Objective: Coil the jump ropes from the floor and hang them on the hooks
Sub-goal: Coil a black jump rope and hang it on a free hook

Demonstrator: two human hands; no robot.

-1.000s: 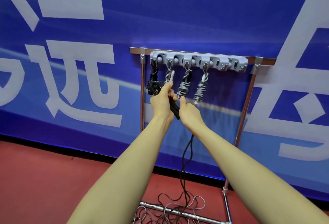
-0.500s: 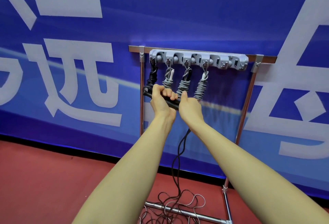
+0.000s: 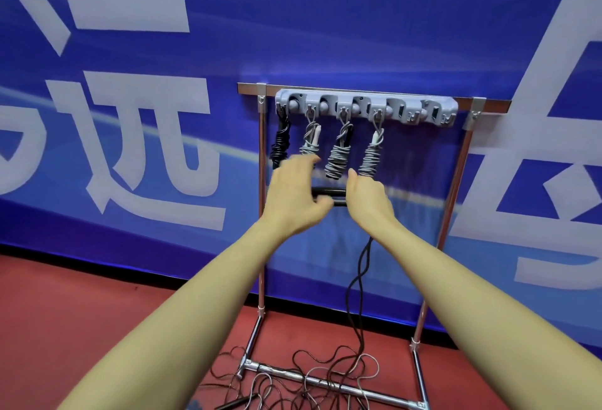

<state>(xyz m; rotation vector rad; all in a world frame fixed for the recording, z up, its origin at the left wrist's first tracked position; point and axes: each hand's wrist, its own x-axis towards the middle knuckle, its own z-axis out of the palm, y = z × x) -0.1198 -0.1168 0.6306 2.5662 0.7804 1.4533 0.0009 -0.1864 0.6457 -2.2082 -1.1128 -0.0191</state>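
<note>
Two black jump rope handles (image 3: 329,195) lie side by side and level between my hands, just below the hung coils. My right hand (image 3: 369,199) grips their right end, and the black cord (image 3: 360,272) drops from under it to the floor. My left hand (image 3: 293,196) is blurred at their left end, its fingers lifted and spread and its thumb against the lower handle. The grey hook rack (image 3: 365,105) carries one black coil (image 3: 280,144) and three grey coils (image 3: 338,158). Its two right hooks (image 3: 438,114) are bare.
The rack hangs on a chrome stand (image 3: 261,214) in front of a blue banner wall. Loose grey and dark ropes (image 3: 325,373) lie tangled over the stand's base bar on the red floor, with a dark handle (image 3: 234,403) near the bottom edge.
The handles went from tilted to level and dropped slightly below the coils. My left hand loosened its grip, its fingers lifting off. The right hand kept hold and shifted right.
</note>
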